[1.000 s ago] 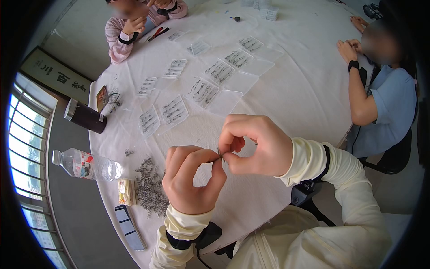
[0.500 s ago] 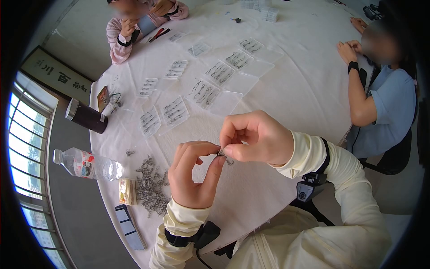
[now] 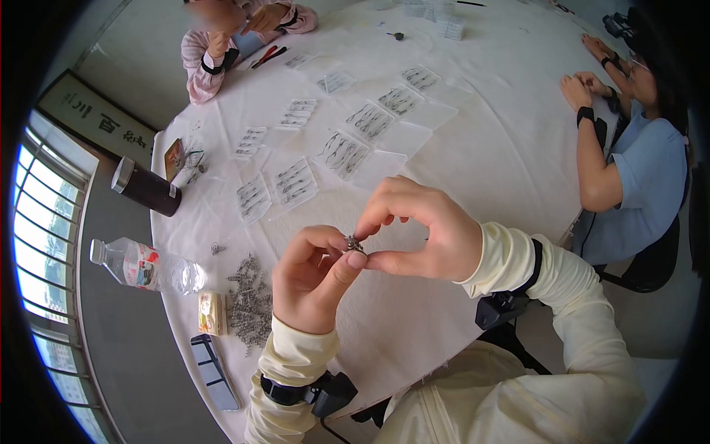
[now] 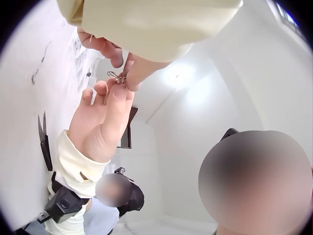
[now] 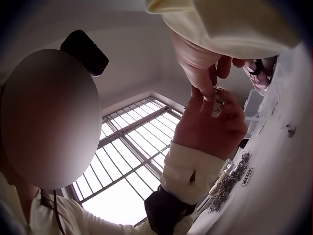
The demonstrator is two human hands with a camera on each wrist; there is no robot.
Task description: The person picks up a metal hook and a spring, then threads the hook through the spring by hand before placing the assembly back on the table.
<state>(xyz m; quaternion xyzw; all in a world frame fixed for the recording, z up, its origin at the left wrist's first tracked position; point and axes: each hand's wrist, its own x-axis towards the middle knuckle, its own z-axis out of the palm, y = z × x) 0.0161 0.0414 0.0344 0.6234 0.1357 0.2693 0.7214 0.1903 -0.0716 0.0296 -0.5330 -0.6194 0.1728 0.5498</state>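
In the head view both hands meet at chest height over the table. The left hand [image 3: 307, 285] pinches a small metal spring [image 3: 353, 244] between thumb and forefinger. The right hand [image 3: 433, 229] has its thumb and forefinger tips on the same piece from the other side. In the left wrist view a bright wire loop [image 4: 115, 75] sticks out from the fingertips; the rest of the piece is partly hidden by them. A heap of similar coiled springs [image 3: 250, 303] lies on the table left of the left hand.
Clear boxes of wire rigs [image 3: 344, 154] lie open across the table [image 3: 510, 148]. At the left are a water bottle [image 3: 144, 266], a dark flask [image 3: 148, 189], a tissue pack [image 3: 212, 314] and a phone [image 3: 214, 374]. Scissors [image 4: 44, 144] show in the left wrist view. Other people sit around.
The left hand has turned and drawn slightly left, so the metal spring shows more. The right thumb and forefinger have spread further apart around it. The head view has shifted slightly.
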